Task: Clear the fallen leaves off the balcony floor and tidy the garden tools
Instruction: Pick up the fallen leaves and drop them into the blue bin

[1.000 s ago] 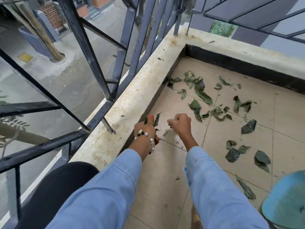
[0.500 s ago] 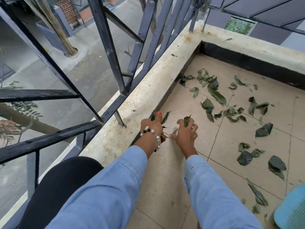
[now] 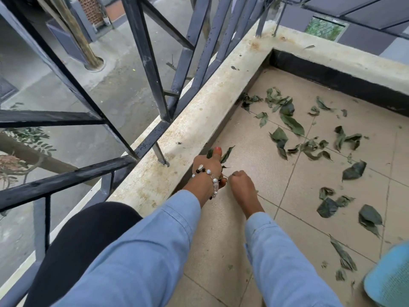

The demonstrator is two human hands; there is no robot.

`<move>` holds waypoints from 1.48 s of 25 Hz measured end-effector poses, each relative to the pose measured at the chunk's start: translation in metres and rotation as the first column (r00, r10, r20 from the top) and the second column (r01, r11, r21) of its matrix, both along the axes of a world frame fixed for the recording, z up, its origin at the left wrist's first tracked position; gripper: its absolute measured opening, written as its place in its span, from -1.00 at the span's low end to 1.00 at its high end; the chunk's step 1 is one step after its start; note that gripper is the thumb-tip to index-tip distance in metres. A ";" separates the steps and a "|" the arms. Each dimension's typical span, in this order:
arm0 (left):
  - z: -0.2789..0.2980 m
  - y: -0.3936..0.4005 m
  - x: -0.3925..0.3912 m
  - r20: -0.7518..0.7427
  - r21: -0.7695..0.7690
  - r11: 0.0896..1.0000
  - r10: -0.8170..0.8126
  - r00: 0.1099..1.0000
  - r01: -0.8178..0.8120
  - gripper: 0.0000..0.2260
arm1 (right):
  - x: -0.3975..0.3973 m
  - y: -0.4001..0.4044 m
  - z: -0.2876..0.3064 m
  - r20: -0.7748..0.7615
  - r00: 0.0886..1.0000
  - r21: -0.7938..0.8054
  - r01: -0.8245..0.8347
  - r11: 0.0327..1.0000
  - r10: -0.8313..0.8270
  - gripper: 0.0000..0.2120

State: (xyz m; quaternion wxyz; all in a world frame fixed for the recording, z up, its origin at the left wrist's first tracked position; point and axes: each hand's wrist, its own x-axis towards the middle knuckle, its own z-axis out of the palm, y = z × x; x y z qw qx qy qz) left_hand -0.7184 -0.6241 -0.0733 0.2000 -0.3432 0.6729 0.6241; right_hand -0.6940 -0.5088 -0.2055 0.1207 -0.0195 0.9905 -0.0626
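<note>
Left hand (image 3: 207, 165) low beside the concrete ledge (image 3: 199, 120), closed around a small bunch of green leaves (image 3: 225, 154), tips poking out past the thumb on both sides. Beaded bracelet (image 3: 211, 177) around that wrist, blue denim sleeve (image 3: 155, 240) behind it. Right hand (image 3: 241, 183) just beside the left, touching or nearly touching at the knuckles, curled into a loose fist with the fingers tucked under; whether anything sits inside that fist cannot be told, nothing green visible there. Both hands just above the beige tiled floor (image 3: 254, 165), close to the dark strip at the foot of the ledge. More fallen leaves (image 3: 292, 125) scattered over the tiles ahead and to the right, thickest toward the corner of the balcony, with a few larger dark ones (image 3: 354, 170) nearer the right edge, all well apart from the hands. Dark metal railing (image 3: 150, 69) rising from the ledge on the left. Part of a blue mesh object (image 3: 391, 282) at the lower right corner, resting on or near the floor, kind unclear.
</note>
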 end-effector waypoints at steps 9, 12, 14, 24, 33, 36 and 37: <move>0.036 0.049 0.005 0.012 0.194 0.979 0.063 0.998 -0.064 -0.60 | -0.007 0.042 0.145 0.380 0.756 -0.920 0.366 -0.136 -0.534 -0.72; 0.065 0.083 0.009 -0.012 0.334 0.942 0.015 1.000 -0.010 -0.67 | -0.002 0.049 0.198 0.229 0.817 -0.935 0.336 0.114 -0.530 -0.65; 0.085 0.104 0.016 -0.013 0.475 0.880 0.000 1.000 0.006 -0.76 | 0.010 0.054 0.220 0.137 0.804 -0.888 0.359 0.288 -0.579 -0.70; 0.094 0.179 0.067 0.187 0.784 0.616 -0.115 0.976 -0.078 -0.68 | 0.087 0.143 0.245 -0.166 0.915 -0.581 0.211 0.786 -0.368 -0.73; -0.023 0.191 0.045 0.301 0.547 0.830 -0.311 0.902 0.104 -0.40 | 0.111 0.147 0.120 -0.056 0.977 -0.233 0.186 0.955 -0.204 -0.44; -0.049 0.209 0.049 0.280 0.446 0.888 -0.261 0.924 0.116 -0.55 | 0.115 0.171 0.097 0.070 0.928 -0.437 0.358 0.825 -0.366 -0.57; -0.055 0.215 0.052 0.246 0.395 0.908 -0.251 0.936 0.140 -0.58 | 0.118 0.180 0.092 0.160 0.869 -0.645 0.451 0.617 -0.468 -0.65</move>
